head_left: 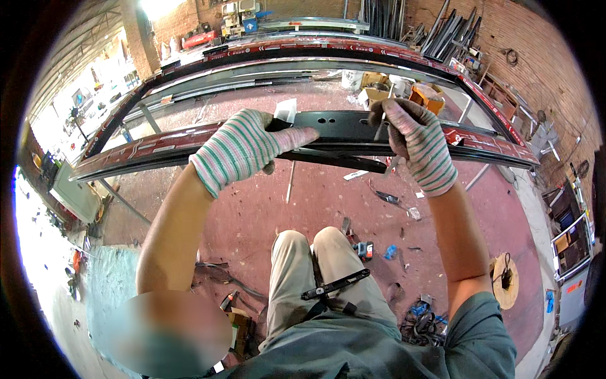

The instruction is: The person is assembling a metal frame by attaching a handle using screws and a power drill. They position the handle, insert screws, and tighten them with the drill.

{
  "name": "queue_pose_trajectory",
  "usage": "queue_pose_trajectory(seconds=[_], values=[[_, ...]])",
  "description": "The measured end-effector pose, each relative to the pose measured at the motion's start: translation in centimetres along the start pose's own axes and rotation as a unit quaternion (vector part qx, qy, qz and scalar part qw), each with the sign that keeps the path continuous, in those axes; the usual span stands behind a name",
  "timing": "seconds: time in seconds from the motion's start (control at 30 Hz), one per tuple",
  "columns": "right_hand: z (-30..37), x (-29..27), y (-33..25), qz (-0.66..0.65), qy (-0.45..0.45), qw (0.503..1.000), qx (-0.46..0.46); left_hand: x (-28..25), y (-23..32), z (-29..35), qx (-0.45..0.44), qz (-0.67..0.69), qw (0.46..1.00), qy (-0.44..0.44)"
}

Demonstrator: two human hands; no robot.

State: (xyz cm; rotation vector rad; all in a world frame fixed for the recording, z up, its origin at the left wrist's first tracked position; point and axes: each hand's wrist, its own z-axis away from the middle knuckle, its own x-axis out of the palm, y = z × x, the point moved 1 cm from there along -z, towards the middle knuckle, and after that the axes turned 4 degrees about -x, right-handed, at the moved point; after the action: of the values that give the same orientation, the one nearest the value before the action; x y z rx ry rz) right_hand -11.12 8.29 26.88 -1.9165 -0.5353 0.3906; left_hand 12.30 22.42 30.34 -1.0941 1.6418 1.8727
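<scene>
Bar (pixel 344 120) was at near rail (pixel 170 140). Left hand (pixel 249 146) gripped it, fingers curled; right hand (pixel 418 145), nearly closed, pinched thin piece (pixel 380 131) by it. Probably fitting step; next move likely called for steady left grip.

One fisheye view from the person's head, facing steeply down and forward, knees (pixel 290 252) near the bottom, left hand (pixel 246 148) and right hand (pixel 416 144) close, floor (pixel 246 221) below, brick wall (pixel 536 44) farther off, edges bending.
</scene>
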Motion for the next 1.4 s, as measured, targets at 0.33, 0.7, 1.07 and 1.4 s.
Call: queue_pose_trajectory(seconds=[0.33,0.7,1.07,1.4], values=[[5.7,0.5,3.0,-0.024,0.104,0.994,-0.016,1.5,-5.4,0.4,-0.038,0.101,0.991,0.077],[10.7,11.2,11.7,-0.015,-0.135,0.989,0.059,4.4,-4.3,1.3,-0.014,0.212,0.976,0.044],[12.2,11.2,9.2,-0.019,-0.15,0.982,0.117,6.3,-5.8,4.2,-0.031,0.298,0.954,-0.014],[15.4,6.0,-0.8,0.193,-0.191,0.962,-0.029,11.6,-8.1,9.0,-0.093,0.269,0.957,-0.045]])
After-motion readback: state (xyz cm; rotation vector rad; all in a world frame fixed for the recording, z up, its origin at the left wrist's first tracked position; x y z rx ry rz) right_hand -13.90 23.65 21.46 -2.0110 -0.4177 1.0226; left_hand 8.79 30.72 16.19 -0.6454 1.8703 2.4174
